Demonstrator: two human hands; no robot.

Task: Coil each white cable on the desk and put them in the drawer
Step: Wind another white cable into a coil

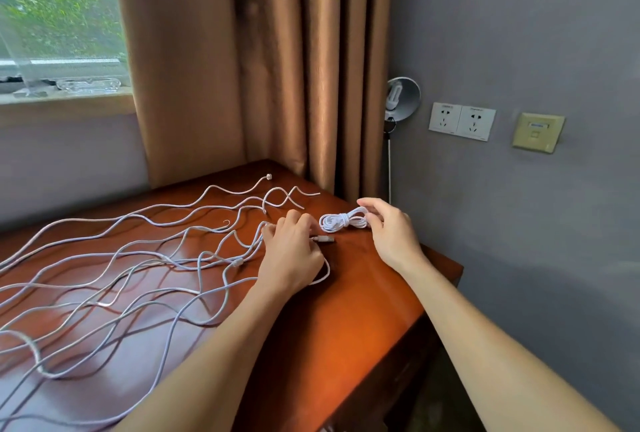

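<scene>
Coil (341, 222): a small white bundle cinched at its waist, near the far right corner of the worktop (363, 310). I cannot tell whether it rests on the worktop or hangs just above it.
Right grip (391, 234): narrow, with the fingertips pinching the coil's right end.
Left grip (291, 255): narrow, with the fingers curled on the plug end (323, 239), which pokes out toward the coil.
Loose cables (138, 258): many long white strands snake across the worktop's left side and cross each other in places.
Handling: the cables look light, limp and smooth. They probably spring out of their loops unless cinched, and crossed strands may drag their neighbours along.
Hold: taking a cable by its plug and feeding it hand over hand looks best. A finished coil is best held at the wrapped waist.
Drawer: not plainly in view.
Writing: the wall sockets (462, 121) carry small marks, too tiny to read. No brand shows on the cables.
</scene>
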